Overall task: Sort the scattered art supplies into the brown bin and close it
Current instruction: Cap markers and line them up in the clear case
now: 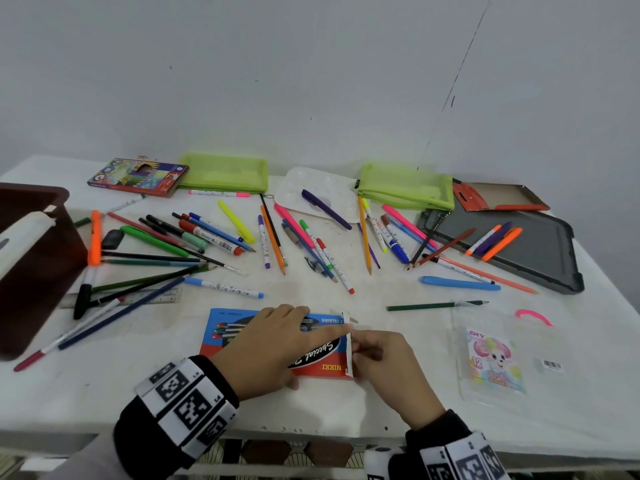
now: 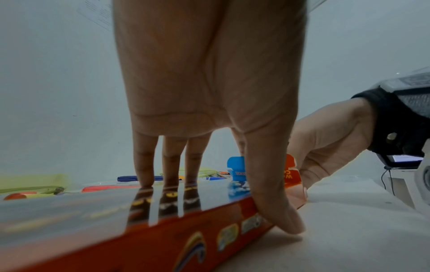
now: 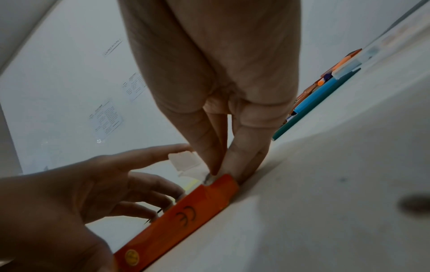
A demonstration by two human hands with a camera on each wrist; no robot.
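The right hand pinched the white end flap of a flat red-and-blue cardboard marker box, thumb and forefinger closed on the flap at the box's right end, as the right wrist view showed. The left hand lay across the box's glossy top with fingers straight, pressing it down onto the white table, the thumb braced against the near red edge; it gripped nothing. The box sat at the table's near edge, well apart from the dark brown plastic bin, which stood open at the far left.

Beyond the box, loose pens, pencils and markers lay fanned across the table, with two lime-green mesh pouches, a white paint palette and a dark grey lid on the right, which I judged to be the bin's cover.

The flap seemed only partly tucked. If it were forced in at an angle, the thin card could crease or tear, or markers inside could slide out at the open end once the box was lifted. A slackened left press would let the box skid on the smooth table.
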